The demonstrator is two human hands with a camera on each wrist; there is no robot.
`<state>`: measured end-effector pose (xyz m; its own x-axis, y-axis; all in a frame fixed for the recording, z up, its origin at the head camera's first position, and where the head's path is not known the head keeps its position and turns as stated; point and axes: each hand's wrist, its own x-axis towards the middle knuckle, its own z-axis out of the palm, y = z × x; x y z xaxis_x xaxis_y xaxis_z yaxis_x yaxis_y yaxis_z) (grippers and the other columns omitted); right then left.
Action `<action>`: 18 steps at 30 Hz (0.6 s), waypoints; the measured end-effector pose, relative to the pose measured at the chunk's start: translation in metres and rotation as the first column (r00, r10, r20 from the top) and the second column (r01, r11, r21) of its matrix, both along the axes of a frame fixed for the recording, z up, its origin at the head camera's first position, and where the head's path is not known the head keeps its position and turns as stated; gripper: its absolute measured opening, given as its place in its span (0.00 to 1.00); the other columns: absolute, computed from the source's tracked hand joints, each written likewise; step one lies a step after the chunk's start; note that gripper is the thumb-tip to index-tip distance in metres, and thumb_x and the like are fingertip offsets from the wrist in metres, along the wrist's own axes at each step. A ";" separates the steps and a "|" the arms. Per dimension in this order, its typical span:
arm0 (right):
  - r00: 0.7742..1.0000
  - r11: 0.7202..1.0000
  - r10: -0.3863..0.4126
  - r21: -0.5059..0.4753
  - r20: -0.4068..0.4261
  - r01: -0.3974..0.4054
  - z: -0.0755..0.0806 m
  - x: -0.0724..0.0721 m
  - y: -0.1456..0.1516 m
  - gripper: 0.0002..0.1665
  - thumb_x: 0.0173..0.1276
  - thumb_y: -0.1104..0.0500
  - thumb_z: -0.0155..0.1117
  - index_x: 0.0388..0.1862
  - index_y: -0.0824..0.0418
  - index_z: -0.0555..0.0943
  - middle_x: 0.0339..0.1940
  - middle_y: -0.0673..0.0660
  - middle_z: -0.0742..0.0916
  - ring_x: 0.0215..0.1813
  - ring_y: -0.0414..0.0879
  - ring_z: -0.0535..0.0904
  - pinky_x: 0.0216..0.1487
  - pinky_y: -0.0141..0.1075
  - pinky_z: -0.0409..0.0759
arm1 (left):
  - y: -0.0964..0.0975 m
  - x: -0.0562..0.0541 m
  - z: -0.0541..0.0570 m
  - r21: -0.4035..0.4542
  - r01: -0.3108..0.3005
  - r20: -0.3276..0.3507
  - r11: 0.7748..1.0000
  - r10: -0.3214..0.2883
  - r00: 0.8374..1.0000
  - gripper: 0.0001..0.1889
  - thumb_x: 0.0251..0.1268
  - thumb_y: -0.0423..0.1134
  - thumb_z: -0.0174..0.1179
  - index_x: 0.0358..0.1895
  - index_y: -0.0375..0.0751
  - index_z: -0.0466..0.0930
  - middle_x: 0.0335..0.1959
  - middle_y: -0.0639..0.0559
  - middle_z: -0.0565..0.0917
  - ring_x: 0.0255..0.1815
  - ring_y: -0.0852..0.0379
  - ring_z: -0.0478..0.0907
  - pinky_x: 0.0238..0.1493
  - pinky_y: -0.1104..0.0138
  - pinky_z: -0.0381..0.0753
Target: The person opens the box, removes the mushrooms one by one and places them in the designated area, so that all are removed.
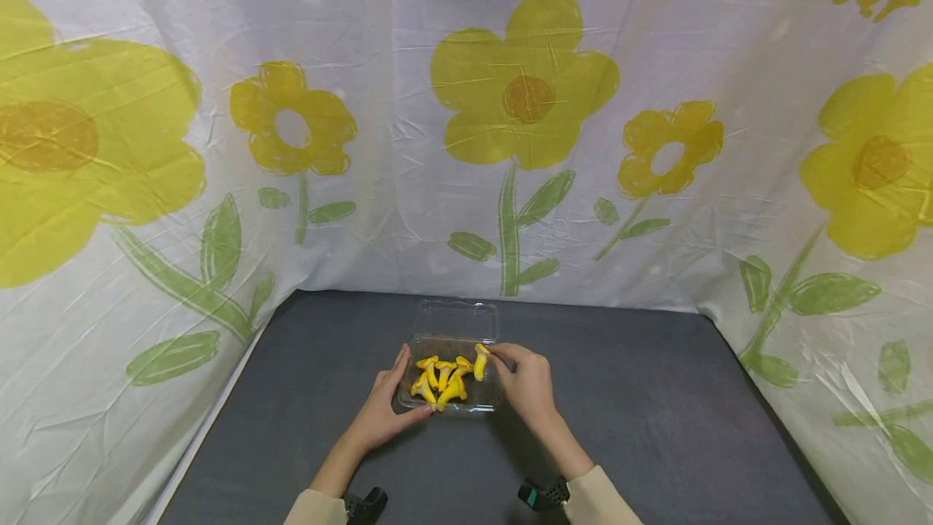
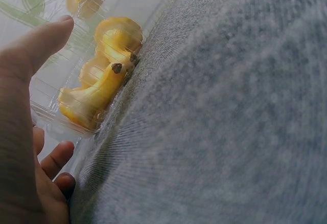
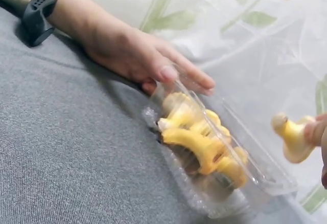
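Observation:
A clear plastic container [image 1: 478, 408] holds several yellow chanterelle mushrooms [image 1: 453, 389], and its clear lid [image 1: 457, 319] is folded back behind it. My left hand [image 1: 381, 407] spreads around the near left corner. Its thumb lies along the front wall and its straight fingers along the left wall. Between thumb and fingers, my right hand [image 1: 526, 383] pinches one chanterelle [image 1: 480, 363] over the container's right side. In the right wrist view the held chanterelle [image 3: 293, 138] is apart from those inside, and only the right fingertips show. The left wrist view shows mushrooms [image 2: 92, 101] through the clear wall.
The container stands on a dark grey tabletop [image 1: 641, 411]. White curtains [image 1: 394, 185] printed with yellow flowers hang behind the table and along both sides. A dark device [image 1: 543, 495] is strapped on each wrist.

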<state>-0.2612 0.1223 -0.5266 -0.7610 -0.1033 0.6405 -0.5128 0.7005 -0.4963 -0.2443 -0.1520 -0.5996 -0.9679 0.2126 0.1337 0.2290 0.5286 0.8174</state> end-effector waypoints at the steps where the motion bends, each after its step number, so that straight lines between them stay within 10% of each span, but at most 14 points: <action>1: 1.000 1.000 0.000 -0.024 -0.003 -0.001 -0.001 -0.001 0.002 0.06 0.64 0.64 0.81 0.41 0.58 0.95 0.38 0.53 0.94 0.17 0.29 0.70 0.20 0.29 0.72 | 0.000 0.000 0.000 0.001 0.002 -0.001 1.000 -0.002 1.000 0.61 0.61 0.59 0.76 0.89 0.51 0.43 0.88 0.48 0.54 0.66 0.48 0.67 0.66 0.38 0.70; 8: 0.998 0.980 -0.045 -0.196 -0.045 0.035 -0.012 -0.009 0.015 0.07 0.64 0.64 0.80 0.41 0.59 0.94 0.39 0.56 0.94 0.14 0.25 0.57 0.15 0.25 0.60 | 0.000 0.000 -0.002 -0.012 0.002 -0.006 1.000 -0.002 1.000 0.61 0.61 0.59 0.76 0.89 0.52 0.43 0.86 0.46 0.58 0.61 0.50 0.68 0.64 0.39 0.71; 15: 0.990 0.957 -0.109 -0.280 -0.087 0.081 -0.018 -0.021 0.033 0.07 0.65 0.66 0.80 0.42 0.61 0.94 0.38 0.59 0.94 0.13 0.24 0.59 0.14 0.24 0.59 | 0.000 -0.002 -0.003 -0.031 -0.009 0.003 0.999 0.009 1.000 0.62 0.61 0.59 0.76 0.89 0.53 0.42 0.54 0.52 0.76 0.53 0.54 0.68 0.57 0.47 0.70; 18: 0.985 0.952 -0.139 -0.286 -0.098 0.106 -0.022 -0.025 0.040 0.07 0.65 0.66 0.80 0.42 0.61 0.94 0.37 0.59 0.94 0.12 0.23 0.59 0.14 0.23 0.58 | 0.000 -0.001 -0.003 -0.026 -0.007 -0.002 1.000 0.007 1.000 0.62 0.61 0.58 0.76 0.89 0.51 0.42 0.55 0.53 0.76 0.53 0.54 0.69 0.56 0.48 0.70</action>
<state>-0.2866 0.1622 -0.5487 -0.6753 0.1817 0.7148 -0.4972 0.6037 -0.6232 -0.2454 -0.1517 -0.6025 -0.9692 0.2092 0.1296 0.2264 0.5510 0.8032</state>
